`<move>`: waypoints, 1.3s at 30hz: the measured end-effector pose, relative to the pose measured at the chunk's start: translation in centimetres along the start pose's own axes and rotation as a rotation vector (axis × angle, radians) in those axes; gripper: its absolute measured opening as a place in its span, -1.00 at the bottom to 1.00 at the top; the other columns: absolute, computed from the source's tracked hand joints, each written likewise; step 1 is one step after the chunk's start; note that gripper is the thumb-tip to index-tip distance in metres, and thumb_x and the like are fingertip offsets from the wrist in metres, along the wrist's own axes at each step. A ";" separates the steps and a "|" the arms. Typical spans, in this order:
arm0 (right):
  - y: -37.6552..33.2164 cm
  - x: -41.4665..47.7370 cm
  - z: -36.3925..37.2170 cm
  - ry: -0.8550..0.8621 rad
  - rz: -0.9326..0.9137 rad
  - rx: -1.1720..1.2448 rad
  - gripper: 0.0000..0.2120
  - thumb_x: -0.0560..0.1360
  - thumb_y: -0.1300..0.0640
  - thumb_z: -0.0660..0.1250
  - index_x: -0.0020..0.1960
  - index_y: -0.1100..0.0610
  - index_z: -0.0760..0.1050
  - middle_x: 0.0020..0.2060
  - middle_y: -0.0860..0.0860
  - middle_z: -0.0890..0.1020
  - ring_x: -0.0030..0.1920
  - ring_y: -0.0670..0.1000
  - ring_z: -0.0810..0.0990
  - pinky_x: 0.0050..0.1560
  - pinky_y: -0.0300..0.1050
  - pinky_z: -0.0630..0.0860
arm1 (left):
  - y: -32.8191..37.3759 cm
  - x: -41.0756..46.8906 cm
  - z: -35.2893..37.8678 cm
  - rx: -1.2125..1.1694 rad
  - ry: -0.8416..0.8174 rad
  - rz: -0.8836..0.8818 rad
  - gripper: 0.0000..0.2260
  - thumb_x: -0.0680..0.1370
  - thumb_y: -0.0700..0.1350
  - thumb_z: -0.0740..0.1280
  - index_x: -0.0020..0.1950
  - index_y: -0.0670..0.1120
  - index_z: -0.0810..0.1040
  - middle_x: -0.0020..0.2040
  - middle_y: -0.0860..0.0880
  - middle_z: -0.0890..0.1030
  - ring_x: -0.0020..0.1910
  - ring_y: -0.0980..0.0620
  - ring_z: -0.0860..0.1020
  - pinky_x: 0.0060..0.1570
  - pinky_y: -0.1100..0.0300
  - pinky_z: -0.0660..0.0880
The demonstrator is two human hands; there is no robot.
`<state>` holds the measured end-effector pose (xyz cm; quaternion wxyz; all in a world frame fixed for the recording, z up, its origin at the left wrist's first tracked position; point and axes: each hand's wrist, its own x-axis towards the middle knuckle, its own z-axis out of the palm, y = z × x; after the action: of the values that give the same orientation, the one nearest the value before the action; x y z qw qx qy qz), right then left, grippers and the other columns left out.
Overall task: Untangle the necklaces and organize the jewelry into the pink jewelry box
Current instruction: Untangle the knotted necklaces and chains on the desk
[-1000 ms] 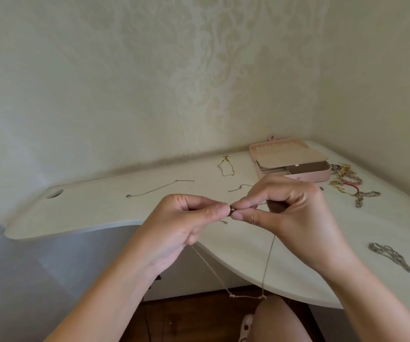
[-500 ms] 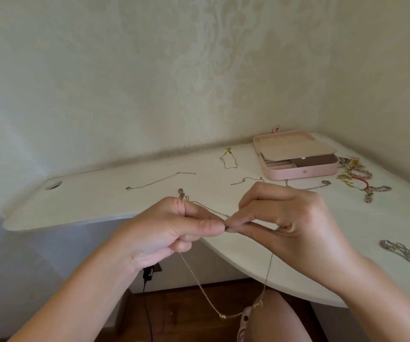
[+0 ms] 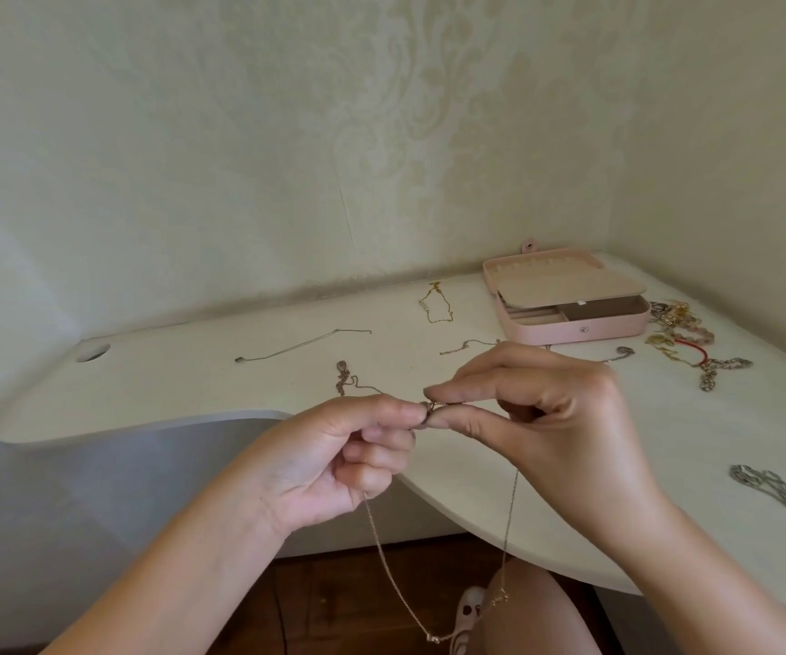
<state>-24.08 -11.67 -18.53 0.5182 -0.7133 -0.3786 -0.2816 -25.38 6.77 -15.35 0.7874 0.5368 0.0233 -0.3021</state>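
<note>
1. Left hand (image 3: 334, 460) and right hand (image 3: 537, 418) each pinch the thin rose-gold chain necklace (image 3: 510, 512) at its top; its loop hangs below the white desk's (image 3: 192, 385) near edge.
2. The open pink jewelry box (image 3: 570, 330), far right, shows no jewelry.
3. A tangled gold-and-silver heap (image 3: 679, 333) to its right awaits sorting.

Head view, downward (close to hands (image 3: 429, 442))
</note>
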 end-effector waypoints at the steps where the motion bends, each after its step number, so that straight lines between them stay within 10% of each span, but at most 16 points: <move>1: 0.2 -0.1 0.2 0.018 0.039 0.050 -0.88 0.34 0.08 0.49 -0.14 0.07 0.69 -0.26 -0.09 0.67 -0.43 -0.26 0.42 -0.38 -0.47 0.24 | 0.0 -0.1 0.1 -0.008 0.008 0.011 -0.58 -0.06 -0.18 0.69 -0.29 -0.16 0.65 -0.51 0.09 0.25 -0.60 0.22 0.20 -0.69 0.44 0.12; 12: 0.2 0.1 2.0 0.125 -0.005 -0.235 -0.90 0.42 0.24 0.44 -0.09 0.15 0.70 -0.24 -0.05 0.67 -0.31 -0.46 0.39 -0.25 -0.59 0.25 | 0.0 0.0 0.2 0.072 0.226 0.155 -0.77 0.18 -0.25 0.51 -0.29 -0.13 0.51 -0.48 0.05 0.34 -0.60 0.21 0.19 -0.67 0.42 0.08; 15: 0.1 0.2 1.8 0.130 0.081 -0.164 -0.90 0.42 0.18 0.43 -0.09 0.07 0.69 -0.22 -0.11 0.67 -0.39 -0.32 0.42 -0.32 -0.51 0.28 | 0.4 -0.3 0.4 0.204 0.230 0.209 -0.98 0.30 -0.24 0.48 -0.31 -0.17 0.67 -0.46 0.02 0.43 -0.59 0.21 0.21 -0.64 0.42 0.08; 18: 0.1 0.2 1.0 0.140 0.296 0.067 -0.91 0.42 0.15 0.47 -0.12 -0.02 0.69 -0.23 -0.15 0.68 -0.45 -0.13 0.42 -0.39 -0.26 0.39 | 0.8 -1.0 0.0 0.376 0.198 0.258 -0.79 0.37 -0.19 0.30 -0.16 -0.21 0.72 -0.39 -0.04 0.52 -0.54 0.19 0.21 -0.58 0.38 0.09; 24: -0.8 0.7 0.1 0.001 0.495 0.292 -0.93 0.33 0.07 0.46 -0.22 -0.07 0.70 -0.24 -0.08 0.70 -0.14 0.19 0.61 -0.04 0.05 0.54 | 1.7 -2.0 -0.7 0.701 0.080 0.297 -0.78 0.52 -0.21 0.21 0.14 -0.07 0.49 -0.37 -0.05 0.51 -0.52 0.16 0.18 -0.51 0.37 0.16; 33: -2.3 1.2 -0.4 -0.126 0.483 0.262 -0.89 0.37 0.13 0.47 -0.21 -0.08 0.70 -0.26 -0.10 0.68 -0.20 0.27 0.56 -0.16 0.01 0.50 | 1.8 -2.8 -0.2 0.930 -0.066 0.510 -0.82 0.49 -0.09 0.21 -0.29 0.10 0.30 -0.40 0.05 0.54 -0.38 -0.04 0.37 -0.35 0.34 0.32; 39: -2.7 1.3 -0.8 -0.152 0.465 0.259 -0.92 0.38 0.11 0.47 -0.19 -0.05 0.70 -0.26 0.00 0.67 -0.19 0.33 0.55 -0.16 0.16 0.52 | 1.7 -3.1 0.7 1.014 -0.021 0.573 -0.77 0.48 -0.15 0.20 -0.31 0.12 0.29 -0.44 0.16 0.53 -0.34 -0.42 0.44 -0.37 -0.25 0.25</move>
<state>-25.63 -11.63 -15.81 0.6260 -0.7277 -0.2756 -0.0501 -27.30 7.93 -12.53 0.4826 0.8286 -0.2782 -0.0556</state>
